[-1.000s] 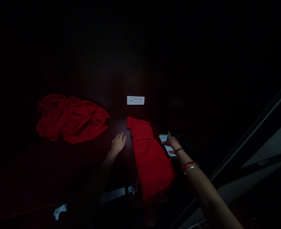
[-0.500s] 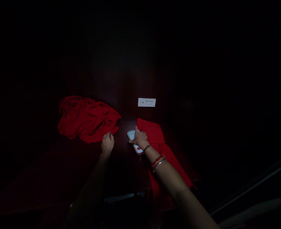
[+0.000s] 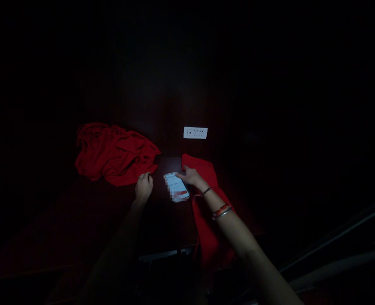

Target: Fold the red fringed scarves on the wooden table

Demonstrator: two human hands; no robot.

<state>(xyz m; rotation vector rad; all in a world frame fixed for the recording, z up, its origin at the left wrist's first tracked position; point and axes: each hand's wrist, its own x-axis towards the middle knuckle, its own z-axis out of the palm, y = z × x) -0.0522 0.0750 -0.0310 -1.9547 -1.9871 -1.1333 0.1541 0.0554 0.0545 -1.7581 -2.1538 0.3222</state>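
A smartphone [image 3: 178, 186] with a lit screen lies face up on the dark table, its lower left part blurred out. My right hand [image 3: 192, 177] is at the phone's upper right edge, thumb stretched onto the screen's top and fingers apart. Beneath that hand and forearm, a flat red cloth [image 3: 208, 224] with thin ties runs down past the table's front edge. My left hand [image 3: 144, 185] rests with curled fingers by the lower right edge of a crumpled red cloth [image 3: 111, 156]. I see nothing in its grasp.
A white socket plate [image 3: 195, 133] is set in the dark wall behind the table [image 3: 162, 220]. The table's front edge shows faintly near the bottom. A pale slanted strip [image 3: 327, 250] crosses the lower right. Most of the surroundings are too dark to make out.
My right hand has shifted right and uncovered more of the phone's screen. The phone has moved slightly left and turned a little. My left hand has stayed by the crumpled cloth.
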